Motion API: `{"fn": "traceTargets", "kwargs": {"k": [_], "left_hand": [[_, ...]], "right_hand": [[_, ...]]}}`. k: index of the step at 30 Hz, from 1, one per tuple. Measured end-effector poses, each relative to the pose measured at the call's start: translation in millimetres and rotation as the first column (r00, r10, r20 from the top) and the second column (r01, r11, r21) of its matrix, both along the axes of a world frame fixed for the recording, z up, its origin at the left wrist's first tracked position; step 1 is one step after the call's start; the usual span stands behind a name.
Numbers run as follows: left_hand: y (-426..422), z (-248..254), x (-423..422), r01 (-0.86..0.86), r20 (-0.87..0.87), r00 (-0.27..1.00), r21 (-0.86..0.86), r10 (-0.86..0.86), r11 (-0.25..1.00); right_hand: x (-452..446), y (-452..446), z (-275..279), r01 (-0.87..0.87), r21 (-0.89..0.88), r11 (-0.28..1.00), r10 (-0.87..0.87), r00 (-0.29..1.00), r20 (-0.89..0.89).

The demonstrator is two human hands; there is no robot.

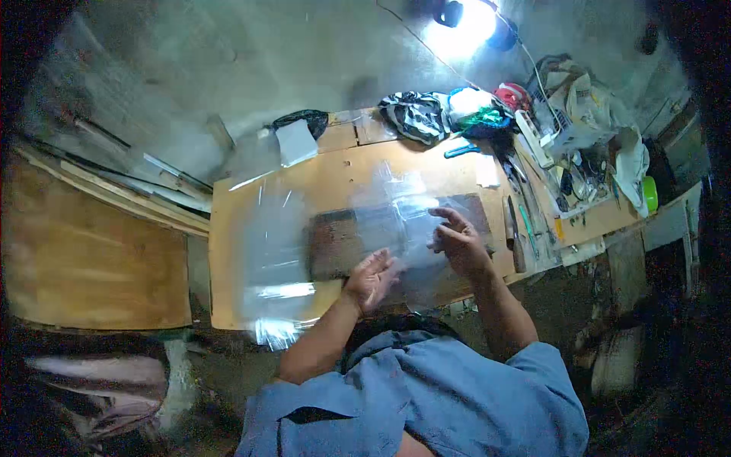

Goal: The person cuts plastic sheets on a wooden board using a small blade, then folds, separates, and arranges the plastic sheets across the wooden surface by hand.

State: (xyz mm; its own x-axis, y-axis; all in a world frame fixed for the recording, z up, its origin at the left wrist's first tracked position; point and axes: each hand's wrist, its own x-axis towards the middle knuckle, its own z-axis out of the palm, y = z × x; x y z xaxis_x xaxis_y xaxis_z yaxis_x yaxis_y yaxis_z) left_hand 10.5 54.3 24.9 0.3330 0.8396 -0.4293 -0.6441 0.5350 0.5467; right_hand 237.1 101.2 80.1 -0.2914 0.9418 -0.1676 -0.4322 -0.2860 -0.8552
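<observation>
My left hand (373,279) is held palm up over the front of the wooden table (236,206), its fingers apart and nothing visible in it. To the right, my right hand (455,234) hovers by a clear plastic sheet (415,217), fingers bent and spread; whether a fingertip touches the sheet is unclear. Beneath the sheet lies a dark brown board (331,244). More clear plastic (274,259) covers the left part of the table and hangs over its front edge.
A white piece (296,142), a striped bag (417,116) and a blue-handled tool (461,151) lie along the back. Knives (512,228) and a tray of tools (582,183) are on the right. A green container (649,194) stands farther right.
</observation>
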Motion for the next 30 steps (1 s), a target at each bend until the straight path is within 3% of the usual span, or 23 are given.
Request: {"fn": "traceTargets", "kwargs": {"k": [2,3,5,6,8,9,13,15,16,17,18,19,20,21,22,24,26,27,28,30], "left_hand": [[1,-15,-5,0.181,-0.006,0.984,0.006,-0.181,0.984],[-1,-16,-6,0.174,-0.007,0.985,0.009,-0.174,0.985],[-4,-18,-3,0.352,0.322,0.899,-0.125,-0.298,0.928],[-4,-13,0,0.346,0.320,0.901,-0.122,-0.293,0.930],[-8,14,9,0.380,0.315,0.871,0.053,-0.377,0.923],[-10,32,14,0.366,0.396,0.847,0.047,-0.353,0.930],[-2,29,11,0.300,0.474,0.818,0.132,-0.326,0.945],[12,14,4,0.153,0.179,0.966,0.182,-0.186,0.971],[16,16,0,0.154,0.180,0.966,0.183,-0.187,0.971],[24,19,-6,0.096,-0.038,0.995,0.223,-0.090,0.970],[31,29,-9,0.050,-0.250,0.968,0.275,0.021,0.960],[39,39,-12,0.055,-0.249,0.968,0.275,0.016,0.960],[45,48,-12,0.028,-0.372,0.920,0.374,0.123,0.927],[49,52,-12,0.017,-0.472,0.849,0.474,0.238,0.881],[51,47,-12,0.022,-0.470,0.852,0.473,0.231,0.881],[60,31,-12,-0.044,-0.441,0.849,0.491,0.292,0.870],[66,10,-15,-0.049,-0.427,0.859,0.482,0.283,0.875],[68,1,-15,-0.080,-0.458,0.844,0.406,0.278,0.910],[69,-8,-16,-0.114,-0.491,0.828,0.327,0.272,0.938],[71,-26,-18,-0.150,-0.500,0.812,0.320,0.301,0.935]], "right_hand": [[-5,-2,18,-0.058,0.024,0.998,0.059,0.998,-0.034],[-9,-4,28,-0.095,0.041,0.995,0.099,0.987,-0.123],[-12,-6,38,-0.138,0.064,0.988,0.149,0.966,-0.210],[-12,-6,40,-0.166,0.059,0.984,0.174,0.965,-0.195],[-15,-6,48,-0.199,0.057,0.978,0.207,0.962,-0.178],[-18,-7,53,-0.177,0.075,0.981,0.187,0.970,-0.153],[-6,5,41,-0.187,0.086,0.979,0.195,0.977,-0.089],[-4,8,41,-0.117,0.102,0.988,0.131,0.982,-0.140],[-4,10,43,-0.083,0.109,0.991,0.100,0.981,-0.165],[1,11,48,-0.076,0.141,0.987,0.094,0.987,-0.129],[6,12,51,-0.068,0.174,0.982,0.085,0.992,-0.093],[10,15,44,-0.006,0.221,0.975,0.042,0.987,-0.158],[14,16,39,0.000,0.218,0.976,0.035,0.987,-0.155],[17,16,38,0.045,0.238,0.970,-0.043,0.999,-0.015],[20,17,36,0.086,0.264,0.961,-0.123,0.985,0.125],[24,21,17,0.082,0.267,0.960,-0.123,0.982,0.143],[22,14,7,0.102,0.018,0.995,-0.103,0.969,0.225],[23,11,-2,0.092,-0.086,0.992,-0.077,0.984,0.159],[26,10,-21,0.093,-0.089,0.992,-0.078,0.984,0.159],[31,10,-61,0.036,-0.029,0.999,-0.022,0.927,0.375]]}}
